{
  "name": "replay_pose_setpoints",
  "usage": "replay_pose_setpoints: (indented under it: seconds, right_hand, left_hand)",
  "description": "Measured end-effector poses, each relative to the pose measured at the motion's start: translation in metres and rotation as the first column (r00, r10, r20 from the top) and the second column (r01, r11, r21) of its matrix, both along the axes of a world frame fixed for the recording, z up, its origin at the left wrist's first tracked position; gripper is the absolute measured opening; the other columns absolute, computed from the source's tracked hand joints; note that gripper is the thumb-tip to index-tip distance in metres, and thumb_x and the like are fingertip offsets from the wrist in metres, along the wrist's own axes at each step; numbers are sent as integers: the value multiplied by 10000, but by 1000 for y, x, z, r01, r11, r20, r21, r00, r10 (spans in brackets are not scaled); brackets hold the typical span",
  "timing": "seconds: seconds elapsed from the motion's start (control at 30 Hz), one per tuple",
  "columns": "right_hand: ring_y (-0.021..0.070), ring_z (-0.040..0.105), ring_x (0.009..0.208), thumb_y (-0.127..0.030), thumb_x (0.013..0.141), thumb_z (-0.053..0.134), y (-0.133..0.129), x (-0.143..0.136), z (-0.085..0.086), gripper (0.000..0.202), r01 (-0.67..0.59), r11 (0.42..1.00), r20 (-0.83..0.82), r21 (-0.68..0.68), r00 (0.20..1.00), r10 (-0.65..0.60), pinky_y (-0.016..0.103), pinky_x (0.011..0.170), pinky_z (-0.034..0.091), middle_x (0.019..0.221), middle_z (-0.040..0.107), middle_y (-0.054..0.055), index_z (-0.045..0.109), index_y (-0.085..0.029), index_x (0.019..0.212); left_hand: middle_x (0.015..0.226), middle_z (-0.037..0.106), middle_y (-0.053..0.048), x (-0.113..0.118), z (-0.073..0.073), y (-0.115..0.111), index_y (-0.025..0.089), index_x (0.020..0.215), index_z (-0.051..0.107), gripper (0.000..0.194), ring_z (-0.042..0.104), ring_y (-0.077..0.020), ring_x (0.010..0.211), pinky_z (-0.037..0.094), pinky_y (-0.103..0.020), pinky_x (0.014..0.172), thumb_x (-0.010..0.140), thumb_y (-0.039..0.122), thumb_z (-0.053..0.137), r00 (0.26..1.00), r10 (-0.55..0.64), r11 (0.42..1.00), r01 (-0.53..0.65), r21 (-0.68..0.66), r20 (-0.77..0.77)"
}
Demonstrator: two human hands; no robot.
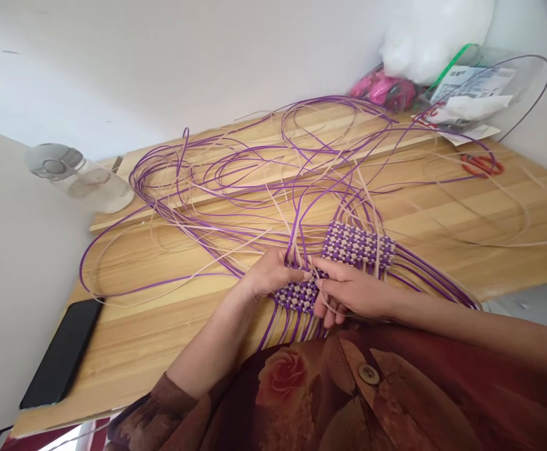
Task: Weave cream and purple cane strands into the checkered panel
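A woven piece of purple and beige strands lies on the wooden table, its checkered pattern running down toward my body. My left hand grips the near-left part of the weave, thumb on top at its upper edge. Fingers of my right hand are pinched around a thin beige strand beside my left thumb, at the middle of the weave. Long loose purple strands rise from the point between my hands. More strand ends hang from the lower edge toward my shirt.
Long loops of strands spread over the table. A clear bottle and a black phone are at the left. Orange-handled scissors, plastic bags and a pink bundle sit at the back right.
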State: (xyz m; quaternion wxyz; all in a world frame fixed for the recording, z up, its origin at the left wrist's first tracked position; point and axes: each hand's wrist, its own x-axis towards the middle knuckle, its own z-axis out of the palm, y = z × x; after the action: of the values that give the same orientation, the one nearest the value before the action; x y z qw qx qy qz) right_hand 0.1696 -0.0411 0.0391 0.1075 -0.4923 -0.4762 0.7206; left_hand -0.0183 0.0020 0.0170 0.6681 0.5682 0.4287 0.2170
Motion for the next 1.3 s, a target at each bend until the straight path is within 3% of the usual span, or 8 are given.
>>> replay_pose_setpoints:
  seconds: [0.4,0.53,0.63,0.7,0.87,1.03,1.2,1.3]
  right_hand:
    - [162,725,682,-193,952,361,-5,1,-6,559,35,993,-205,-115,977,-58,199,538,510,781,714,37,206,-265,1484]
    - [161,710,657,-162,909,387,5,14,5,431,-123,983,24,135,992,121,214,534,509,780,720,37,470,-222,1328]
    - [136,669,560,-109,834,453,23,21,19,254,-323,817,310,477,932,188,206,516,465,697,714,25,677,-183,927]
    - [126,618,458,-77,777,489,38,19,26,220,-458,710,438,535,869,230,220,496,442,590,687,8,674,-177,714]
    - [108,523,320,-114,716,572,76,-1,32,141,-682,686,515,256,696,500,202,402,365,433,598,-46,651,-183,622]
    - [89,521,351,-242,849,560,98,-13,31,234,-838,540,451,-77,454,769,184,391,346,473,600,-24,586,-143,639]
    - [57,480,347,-304,832,625,92,-1,14,239,-471,881,191,-49,861,471,151,340,287,458,525,-62,538,-143,679]
    - [40,397,312,-336,872,585,85,24,25,275,-217,975,8,-38,976,218,163,333,232,450,479,-84,480,-167,682]
  left_hand:
    - [680,667,-2,17,5,-9,152,728,711,201,566,-137,635,404,-243,587,682,348,709,927,126,975,-49,217,-354]
    - [668,650,8,20,4,-16,163,701,673,138,569,-132,642,389,-238,596,692,301,669,909,161,954,-44,297,-383]
    - [659,644,9,21,4,-21,172,710,648,142,569,-133,629,379,-242,604,690,309,678,893,213,926,-56,372,-396]
    - [650,635,5,22,4,-23,178,711,633,152,561,-137,619,365,-248,602,692,321,681,871,242,908,-48,416,-427]
    - [647,614,1,23,8,-27,192,724,608,138,534,-144,608,331,-260,596,714,323,652,812,265,867,35,497,-520]
    - [669,631,5,25,15,-35,206,771,622,105,549,-148,614,340,-261,608,728,300,638,775,339,807,52,588,-534]
    - [670,638,2,23,15,-34,210,778,632,108,553,-150,610,353,-263,612,739,311,639,759,377,781,47,622,-531]
    - [666,649,8,20,10,-27,204,764,638,132,567,-144,605,363,-258,604,731,330,656,779,352,834,-8,552,-519]
